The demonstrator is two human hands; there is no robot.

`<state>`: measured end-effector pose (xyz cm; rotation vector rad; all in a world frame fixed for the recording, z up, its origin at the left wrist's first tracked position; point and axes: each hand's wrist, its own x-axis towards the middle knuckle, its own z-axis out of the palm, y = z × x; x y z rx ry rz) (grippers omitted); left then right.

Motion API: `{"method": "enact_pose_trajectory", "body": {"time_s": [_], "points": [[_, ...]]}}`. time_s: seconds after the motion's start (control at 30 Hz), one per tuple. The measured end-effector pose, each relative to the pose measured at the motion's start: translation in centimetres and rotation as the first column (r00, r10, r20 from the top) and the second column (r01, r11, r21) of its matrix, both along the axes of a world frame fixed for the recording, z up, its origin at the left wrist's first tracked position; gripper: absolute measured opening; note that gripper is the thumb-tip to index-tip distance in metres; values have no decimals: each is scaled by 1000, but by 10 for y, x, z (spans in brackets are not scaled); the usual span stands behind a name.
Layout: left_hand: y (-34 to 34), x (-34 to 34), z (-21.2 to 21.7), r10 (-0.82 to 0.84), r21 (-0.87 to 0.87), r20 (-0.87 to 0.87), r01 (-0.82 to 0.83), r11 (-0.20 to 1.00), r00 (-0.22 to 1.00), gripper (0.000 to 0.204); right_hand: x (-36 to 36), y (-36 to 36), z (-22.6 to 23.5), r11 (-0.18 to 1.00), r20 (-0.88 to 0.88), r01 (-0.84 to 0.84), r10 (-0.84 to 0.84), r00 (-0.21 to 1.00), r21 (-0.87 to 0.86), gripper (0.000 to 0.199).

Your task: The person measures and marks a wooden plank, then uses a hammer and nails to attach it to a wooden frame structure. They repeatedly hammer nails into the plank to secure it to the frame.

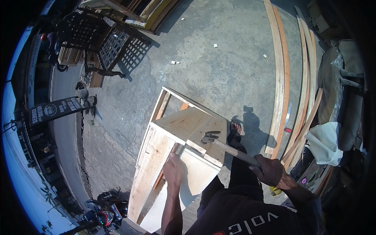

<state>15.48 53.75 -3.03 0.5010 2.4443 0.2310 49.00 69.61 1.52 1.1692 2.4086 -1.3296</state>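
Pale, unpainted wood makes up the box-like structure (150, 168) that we find at the lower centre of the view, directly before the person and between the two forearms. We note its brownish board (184, 119) on the far part and a smooth whitish panel (203, 168) on the near side, partly in shadow. The right hand (269, 170) is wrapped firmly round the wooden handle of a claw hammer (236, 151), whose metal head lies over the right part of the structure; we cannot tell whether it touches the wood. The left hand (173, 169) lies over the structure's middle, its thumb beside a short wooden piece (177, 148); because the fingers are largely hidden, we cannot tell whether they pinch it. Just beyond the structure's right corner we observe a foot (236, 126) on the grey concrete floor (188, 74), near a cast shadow.

To the right, we see long planks (279, 78) lying side by side, with a white sheet (326, 144) farther out. Small offcuts (215, 46) are scattered in the upper half. At upper left we distinguish a dark lattice-backed chair (113, 47); below it, a black banner (55, 111); and at lower left, a motorcycle (107, 215).
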Motion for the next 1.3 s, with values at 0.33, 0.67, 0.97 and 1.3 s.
{"method": "enact_pose_trajectory", "body": {"time_s": [0.33, 0.67, 0.97, 1.3], "points": [[-17, 0, 3, -91, -23, -14, 91, 996, 996, 71, -73, -9, 100, 904, -369, -96, 264, 891, 417, 41], [-21, -9, 7, -138, 102, 70, 131, 986, 988, 76, -47, -64, 80, 849, 280, -270, 152, 948, 454, 39], [-24, -9, 8, -173, 143, 48, 165, 976, 984, 80, -53, -69, 62, 802, 365, -341, 166, 916, 491, 32], [-26, -11, 9, -213, 133, 60, 203, 970, 975, 75, -35, -108, 54, 859, 249, -251, 150, 957, 446, 34]]}}
